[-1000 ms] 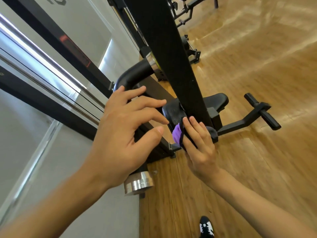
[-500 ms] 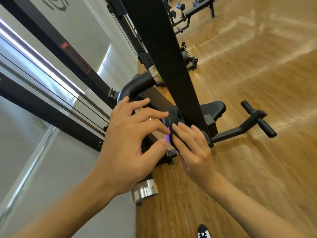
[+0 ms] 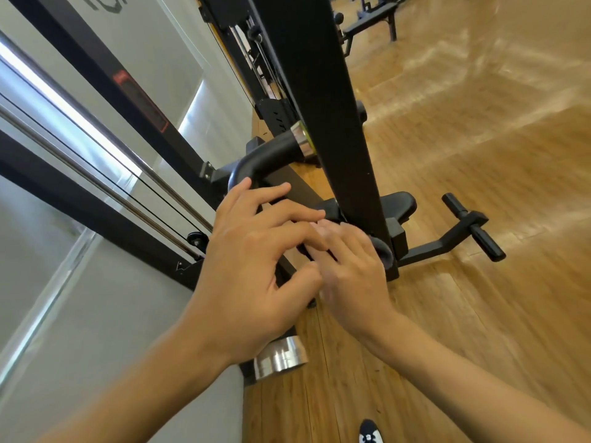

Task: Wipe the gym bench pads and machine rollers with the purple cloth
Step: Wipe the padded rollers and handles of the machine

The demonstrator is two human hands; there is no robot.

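Purple cloth is not visible here; I judge it lies under the right hand. That hand's blurred fingers lie over the dark roller just beside the black upright, so I cannot tell whether they grasp anything. Just to its left the left hand hovers, fingers loosely spread, holding nothing. Work looks midway on this roller; the seat pad, the footbar at right and the far bench seem left.
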